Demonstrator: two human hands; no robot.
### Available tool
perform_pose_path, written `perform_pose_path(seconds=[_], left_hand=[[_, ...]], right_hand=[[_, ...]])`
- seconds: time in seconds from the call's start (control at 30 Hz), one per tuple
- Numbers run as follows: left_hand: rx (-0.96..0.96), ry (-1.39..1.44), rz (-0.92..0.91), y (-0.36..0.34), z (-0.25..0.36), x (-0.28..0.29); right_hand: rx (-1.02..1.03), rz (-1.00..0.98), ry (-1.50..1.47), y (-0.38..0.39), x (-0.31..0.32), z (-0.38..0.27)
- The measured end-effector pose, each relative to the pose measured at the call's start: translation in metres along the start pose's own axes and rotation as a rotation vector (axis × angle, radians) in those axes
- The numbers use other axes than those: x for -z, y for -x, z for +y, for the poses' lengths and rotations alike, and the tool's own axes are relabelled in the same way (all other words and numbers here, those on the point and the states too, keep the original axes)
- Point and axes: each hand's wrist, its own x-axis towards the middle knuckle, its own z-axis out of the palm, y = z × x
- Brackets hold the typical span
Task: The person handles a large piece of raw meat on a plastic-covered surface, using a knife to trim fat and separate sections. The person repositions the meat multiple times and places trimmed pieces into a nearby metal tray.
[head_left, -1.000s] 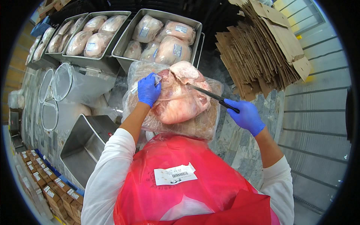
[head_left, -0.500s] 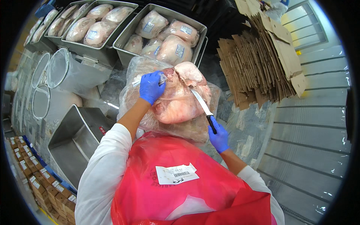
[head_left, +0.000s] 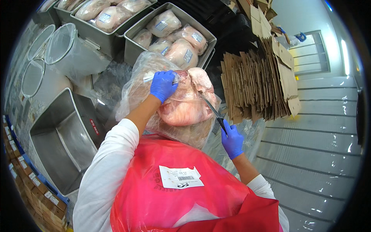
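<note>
My left hand (head_left: pixel 164 84), in a blue glove, grips the gathered clear plastic wrap (head_left: pixel 131 92) with a white strip at the upper left of a large raw cut of meat (head_left: pixel 181 112). My right hand (head_left: pixel 232 139), gloved alike, is closed on the black handle of a long knife (head_left: pixel 210 106). Its blade reaches into a slit beside a pale flap of fat (head_left: pixel 201 80) on the meat's right part. The meat lies on plastic in front of my red apron (head_left: pixel 174 152); what supports it is hidden.
Steel tubs of wrapped meat (head_left: pixel 129 34) stand beyond. At left are round wire rings with clear bags (head_left: pixel 85 62), an open steel tub (head_left: pixel 62 147) and brown cartons (head_left: pixel 38 181). Flattened cardboard (head_left: pixel 245 85) is stacked at right, with a small blue-gloved hand of another person (head_left: pixel 282 30) behind it.
The view has turned, bringing more of the right wall in. My right hand has swung lower and closer, so the knife now slants more steeply into the meat. My left hand keeps its grip.
</note>
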Motion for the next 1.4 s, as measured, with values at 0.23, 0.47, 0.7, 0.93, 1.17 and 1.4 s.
perform_pose_path(seconds=[0.23, 0.47, 0.7, 0.93, 1.17, 1.4], left_hand=[[-0.024, 0.015, 0.051, 0.0, -0.006, 0.007], [-0.076, 0.007, 0.049, 0.003, -0.009, 0.004], [-0.159, -0.087, 0.09, 0.003, 0.006, 0.005], [-0.008, -0.208, -0.336, -0.016, 0.057, 0.029], [-0.035, -0.274, -0.395, -0.019, 0.05, -0.034], [0.251, -0.162, -0.36, -0.032, 0.063, -0.031]], right_hand=[[0.094, -0.402, 0.089, -0.112, 0.096, -0.029], [0.187, -0.756, 0.137, -0.247, 0.137, -0.039], [0.322, -0.625, 0.168, -0.242, 0.131, -0.042], [-0.023, -0.204, 0.001, -0.069, 0.063, -0.026], [-0.365, -0.086, -0.45, 0.056, 0.018, -0.014], [-0.454, 0.001, -0.626, 0.127, 0.003, -0.001]])
